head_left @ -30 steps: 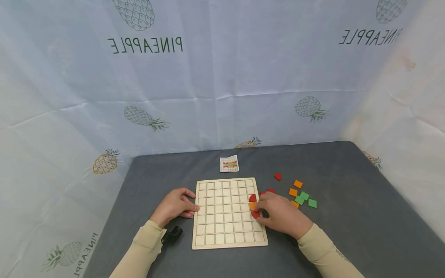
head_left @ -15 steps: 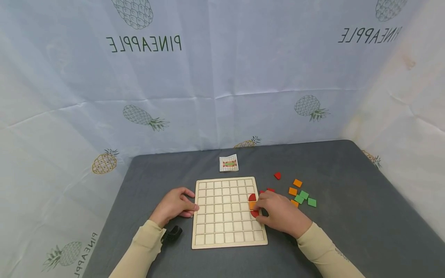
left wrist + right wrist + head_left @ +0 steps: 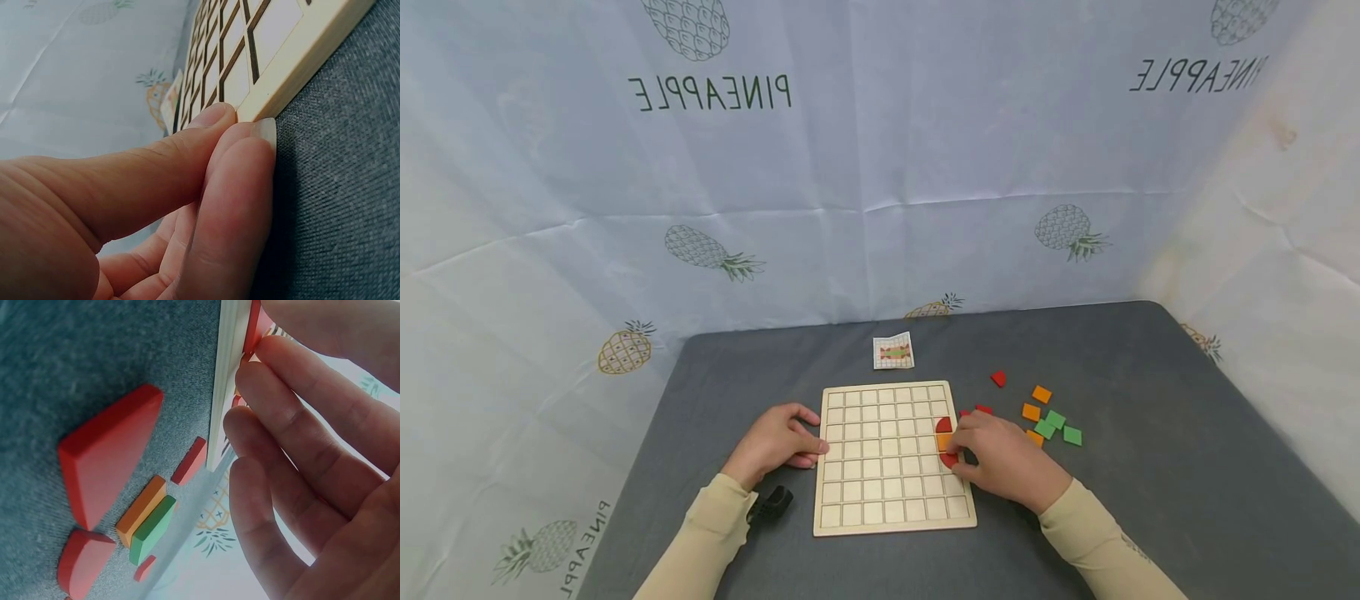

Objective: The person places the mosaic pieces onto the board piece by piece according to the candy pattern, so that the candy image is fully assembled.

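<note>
A pale wooden grid board point(image 3: 880, 467) lies on the grey table. My left hand point(image 3: 777, 447) is at its left edge, the thumb point(image 3: 206, 117) on the rim and the index finger point(image 3: 240, 181) against its side. My right hand point(image 3: 1011, 460) is over the board's right edge. Its thumb and index fingertip stand either side of a red rounded tile point(image 3: 948, 460), partly covered by the hand. Directly beyond that tile, an orange square tile point(image 3: 943, 442) and another red rounded tile point(image 3: 943, 425) sit in the right-hand column.
Loose tiles lie right of the board: orange squares point(image 3: 1041, 394), green squares point(image 3: 1072, 436) and red pieces point(image 3: 998, 379), some partly hidden by the right hand. A small pattern card point(image 3: 893, 351) rests beyond the board. Pineapple-printed cloth point(image 3: 865, 167) hangs behind the table.
The whole scene shifts slightly upward in the head view. Both hands and the tiles keep their places on the board.
</note>
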### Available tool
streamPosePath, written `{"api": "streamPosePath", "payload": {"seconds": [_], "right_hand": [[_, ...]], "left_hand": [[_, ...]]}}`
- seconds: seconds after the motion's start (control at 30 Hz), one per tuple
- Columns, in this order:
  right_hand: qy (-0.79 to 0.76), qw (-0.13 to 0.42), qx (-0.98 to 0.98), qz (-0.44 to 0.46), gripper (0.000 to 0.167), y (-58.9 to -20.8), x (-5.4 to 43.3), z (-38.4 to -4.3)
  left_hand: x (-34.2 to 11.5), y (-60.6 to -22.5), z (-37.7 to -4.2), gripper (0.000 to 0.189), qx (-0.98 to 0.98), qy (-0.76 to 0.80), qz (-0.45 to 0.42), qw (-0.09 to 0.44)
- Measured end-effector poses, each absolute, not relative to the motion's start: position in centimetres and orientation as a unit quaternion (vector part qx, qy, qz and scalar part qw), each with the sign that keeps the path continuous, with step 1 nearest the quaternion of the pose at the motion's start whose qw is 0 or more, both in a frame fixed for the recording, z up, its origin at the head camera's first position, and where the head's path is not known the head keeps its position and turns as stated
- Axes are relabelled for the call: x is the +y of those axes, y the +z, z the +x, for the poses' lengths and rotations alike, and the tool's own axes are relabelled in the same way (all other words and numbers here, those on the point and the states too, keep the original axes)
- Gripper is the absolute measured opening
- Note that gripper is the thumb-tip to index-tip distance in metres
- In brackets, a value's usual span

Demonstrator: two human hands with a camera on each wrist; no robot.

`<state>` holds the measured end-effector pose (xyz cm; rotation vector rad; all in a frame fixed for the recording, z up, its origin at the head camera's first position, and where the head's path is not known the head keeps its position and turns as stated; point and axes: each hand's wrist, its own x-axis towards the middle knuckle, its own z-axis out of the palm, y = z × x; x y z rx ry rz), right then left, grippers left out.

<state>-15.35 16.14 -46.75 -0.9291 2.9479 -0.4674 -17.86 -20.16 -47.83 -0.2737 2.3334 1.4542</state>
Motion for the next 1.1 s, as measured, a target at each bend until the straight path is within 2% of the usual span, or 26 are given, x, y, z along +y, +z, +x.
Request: {"api": "streamPosePath", "payload": {"seconds": [0.57,1.1], "right_hand": [[-0.168,0.0,0.94,-0.297,0.012,-46.4,16.9,-15.5],[-0.192,-0.012,0.961,-0.2,0.006,-45.5,21.9,-18.4]], "left_hand": [[-20.1,-47.8,-17.9,0.048,0.833,0.513,-0.093,0.187],[-20.0,-47.8,-17.9,0.048,0.834,0.513,-0.088,0.183]]}}
